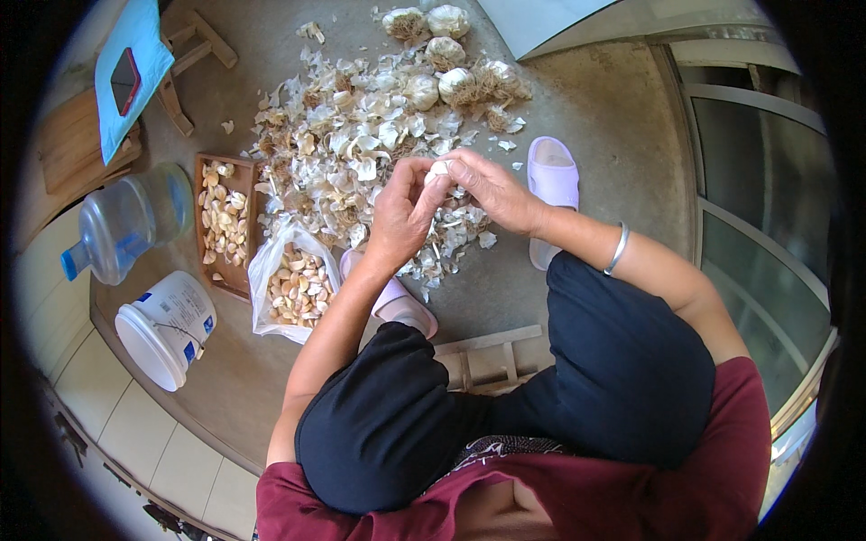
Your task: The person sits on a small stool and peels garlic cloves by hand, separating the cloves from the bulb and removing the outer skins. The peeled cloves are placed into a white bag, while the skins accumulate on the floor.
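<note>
Between my two hands is a piece of white garlic [440,170], partly covered by the fingers. My left hand [409,206] grips it from the left, thumb and fingertips on its near side. From the right, my right hand [497,189] pinches the same garlic with thumb and forefinger. Beneath both hands spreads a wide heap of papery garlic skins [365,145] on the floor. Several whole garlic bulbs [423,91] with dry roots lie at its far right end. A white plastic bag [260,284] holding loose garlic cloves [301,287] stands left of my left forearm.
A wooden tray [250,182] with more cloves adjoins the bag. Farther left are a large plastic water bottle [125,216] and a white bucket [162,324] on its side. Lilac slippers [555,179] are on my feet. A phone [125,81] rests on a blue cloth [145,40].
</note>
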A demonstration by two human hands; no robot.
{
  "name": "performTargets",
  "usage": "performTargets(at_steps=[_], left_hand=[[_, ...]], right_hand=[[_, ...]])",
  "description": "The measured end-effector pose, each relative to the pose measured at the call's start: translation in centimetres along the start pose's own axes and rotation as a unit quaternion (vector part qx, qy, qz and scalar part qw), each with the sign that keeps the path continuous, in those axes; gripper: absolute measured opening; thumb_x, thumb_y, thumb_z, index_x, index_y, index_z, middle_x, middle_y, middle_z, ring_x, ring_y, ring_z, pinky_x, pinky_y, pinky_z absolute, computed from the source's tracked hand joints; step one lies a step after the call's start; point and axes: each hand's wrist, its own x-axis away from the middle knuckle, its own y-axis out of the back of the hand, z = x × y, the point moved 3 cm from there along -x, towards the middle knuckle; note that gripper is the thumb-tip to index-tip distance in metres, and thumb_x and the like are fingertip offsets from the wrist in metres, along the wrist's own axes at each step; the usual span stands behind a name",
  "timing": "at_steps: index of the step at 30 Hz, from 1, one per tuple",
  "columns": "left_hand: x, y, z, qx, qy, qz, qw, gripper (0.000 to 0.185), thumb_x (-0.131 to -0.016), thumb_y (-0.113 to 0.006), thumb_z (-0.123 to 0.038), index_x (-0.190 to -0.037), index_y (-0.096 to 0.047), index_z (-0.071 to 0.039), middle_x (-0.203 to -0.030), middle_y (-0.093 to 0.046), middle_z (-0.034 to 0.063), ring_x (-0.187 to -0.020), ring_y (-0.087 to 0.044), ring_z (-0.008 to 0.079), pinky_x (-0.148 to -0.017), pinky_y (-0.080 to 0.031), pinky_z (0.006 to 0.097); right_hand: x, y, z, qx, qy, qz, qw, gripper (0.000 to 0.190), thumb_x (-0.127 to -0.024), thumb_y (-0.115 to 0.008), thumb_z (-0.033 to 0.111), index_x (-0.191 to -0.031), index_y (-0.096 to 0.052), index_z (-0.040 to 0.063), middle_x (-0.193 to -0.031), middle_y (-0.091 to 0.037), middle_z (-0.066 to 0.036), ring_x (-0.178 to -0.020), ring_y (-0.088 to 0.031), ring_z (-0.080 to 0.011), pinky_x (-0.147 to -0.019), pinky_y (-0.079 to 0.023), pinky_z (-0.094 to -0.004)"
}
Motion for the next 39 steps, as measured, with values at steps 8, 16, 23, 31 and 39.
performTargets(at_steps=[8,16,23,31,39], left_hand=[[0.4,-0.2,-1.6,-0.173,0.044,0.035,0.983,0.027,-0.092,-0.067,-0.022,-0.103,-0.060,0.002,-0.075,-0.062,0.0019,-0.065,-0.053,0.0066,-0.059,-0.045,0.0231],[0.9,-0.2,-0.9,-0.118,0.057,0.076,0.989,0.029,-0.095,-0.063,-0.021,-0.110,-0.061,0.004,-0.081,-0.065,0.0034,-0.074,-0.057,0.0079,-0.067,-0.048,0.0243],[1.8,-0.7,0.1,-0.002,0.100,-0.002,0.995,0.023,-0.096,-0.058,-0.019,-0.105,-0.062,0.001,-0.070,-0.058,0.0000,-0.059,-0.051,0.0066,-0.053,-0.042,0.0232],[1.3,-0.4,-0.4,0.219,0.209,0.008,0.953,0.021,-0.098,-0.052,-0.021,-0.109,-0.058,-0.004,-0.069,-0.056,0.0024,-0.052,-0.049,0.0092,-0.046,-0.036,0.0226],[0.4,0.3,0.4,0.328,0.160,-0.046,0.930,0.017,-0.093,-0.049,-0.013,-0.101,-0.059,-0.002,-0.078,-0.057,0.0036,-0.063,-0.052,0.0132,-0.060,-0.044,0.0258]], right_hand=[[0.3,0.9,-0.3,0.101,-0.035,-0.007,0.994,0.050,-0.097,-0.049,0.050,-0.112,-0.056,0.003,-0.092,-0.064,-0.009,-0.085,-0.062,-0.0161,-0.077,-0.051,-0.0312],[0.4,1.0,0.2,0.166,-0.018,-0.009,0.986,0.051,-0.095,-0.050,0.052,-0.108,-0.055,0.003,-0.088,-0.065,-0.012,-0.084,-0.064,-0.0199,-0.074,-0.050,-0.0333],[0.5,0.8,0.5,0.126,0.021,-0.030,0.991,0.050,-0.093,-0.052,0.051,-0.104,-0.057,0.002,-0.084,-0.062,-0.007,-0.081,-0.060,-0.0162,-0.074,-0.049,-0.0314],[0.3,1.0,1.0,-0.077,-0.097,0.001,0.992,0.040,-0.094,-0.051,0.045,-0.111,-0.057,0.009,-0.082,-0.053,0.003,-0.069,-0.047,-0.0032,-0.058,-0.037,-0.0186],[0.1,1.4,0.5,-0.166,-0.126,-0.003,0.978,0.035,-0.096,-0.046,0.037,-0.118,-0.056,0.011,-0.093,-0.057,0.003,-0.075,-0.051,-0.0049,-0.058,-0.041,-0.0209]])
